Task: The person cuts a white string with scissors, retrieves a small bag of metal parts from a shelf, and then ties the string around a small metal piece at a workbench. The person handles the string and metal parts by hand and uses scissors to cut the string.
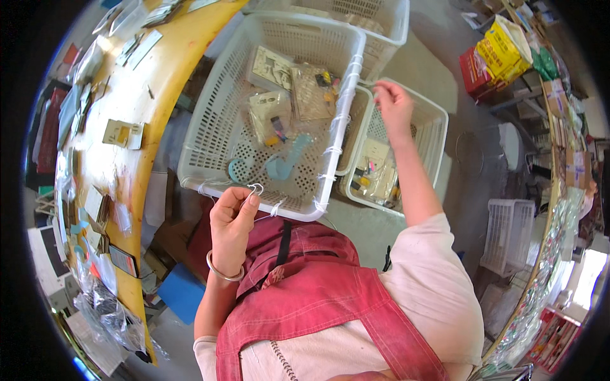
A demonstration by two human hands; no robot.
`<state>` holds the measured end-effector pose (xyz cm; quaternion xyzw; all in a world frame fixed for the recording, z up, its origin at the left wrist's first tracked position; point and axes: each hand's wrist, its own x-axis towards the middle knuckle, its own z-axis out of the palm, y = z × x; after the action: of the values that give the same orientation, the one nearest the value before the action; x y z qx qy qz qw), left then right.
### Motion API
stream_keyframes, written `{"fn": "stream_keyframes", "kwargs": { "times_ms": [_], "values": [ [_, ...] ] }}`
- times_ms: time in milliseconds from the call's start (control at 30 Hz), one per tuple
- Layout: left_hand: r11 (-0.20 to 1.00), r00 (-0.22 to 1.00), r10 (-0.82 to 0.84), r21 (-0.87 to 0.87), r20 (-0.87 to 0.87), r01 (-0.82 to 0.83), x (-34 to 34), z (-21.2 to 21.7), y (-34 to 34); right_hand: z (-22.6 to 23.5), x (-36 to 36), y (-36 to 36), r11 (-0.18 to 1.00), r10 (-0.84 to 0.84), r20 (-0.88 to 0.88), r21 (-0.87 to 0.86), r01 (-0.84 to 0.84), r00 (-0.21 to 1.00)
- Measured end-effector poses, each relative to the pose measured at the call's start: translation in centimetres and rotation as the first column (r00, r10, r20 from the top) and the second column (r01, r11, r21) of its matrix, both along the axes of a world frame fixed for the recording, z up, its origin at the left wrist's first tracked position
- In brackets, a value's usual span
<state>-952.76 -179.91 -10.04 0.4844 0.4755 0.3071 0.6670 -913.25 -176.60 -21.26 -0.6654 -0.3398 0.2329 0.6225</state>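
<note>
My left hand (pixel 232 219) is closed in a pinch on a white string (pixel 257 188) at the near rim of a white plastic basket (pixel 213 127). Inside that basket are several clear bags of cards and small parts (pixel 270 117), and a curled light-blue strip (pixel 283 166). Raised at the right, my right hand (pixel 395 109) is over a lower white basket (pixel 438 127); motion smears its fingers, so I cannot make out their hold. More bagged cards with small yellow and black pieces (pixel 375 171) lie in that lower basket.
To the left runs a yellow table (pixel 136 184) with a card (pixel 124 134), a phone-like dark device (pixel 124 260) and plastic bags. Another white basket (pixel 397 22) stands behind. A yellow sack (pixel 502 54) and an upright white crate (pixel 508 235) are at the right.
</note>
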Motion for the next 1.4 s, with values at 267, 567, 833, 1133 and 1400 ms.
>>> {"fn": "stream_keyframes", "kwargs": {
  "times_ms": [267,567,833,1133,1400],
  "values": [
    [0.933,0.929,-0.349,0.052,-0.125,0.357,2.9,0.5,-0.9,5.4,-18.3,-10.2,0.597,0.8,-0.096,0.22,-0.772,0.592],
    [0.903,0.903,-0.391,0.118,-0.179,0.414,2.2,0.7,-0.3,5.0,-17.8,-10.7,0.674,0.691,-0.511,0.201,-0.711,0.511],
    [0.935,0.935,-0.333,0.086,-0.122,0.344,-0.6,1.6,1.2,8.4,-19.8,-10.3,0.793,0.562,-0.489,0.088,-0.603,0.667],
    [0.956,0.962,-0.253,0.127,-0.102,0.265,-4.5,-0.6,0.3,8.2,-20.0,-12.2,0.765,0.606,-0.327,-0.012,-0.644,0.726],
    [0.971,0.984,-0.167,0.166,-0.056,0.174,-3.7,0.5,-7.4,8.5,-16.6,-19.5,0.743,0.64,-0.248,-0.042,-0.668,0.727]
  ]
}}
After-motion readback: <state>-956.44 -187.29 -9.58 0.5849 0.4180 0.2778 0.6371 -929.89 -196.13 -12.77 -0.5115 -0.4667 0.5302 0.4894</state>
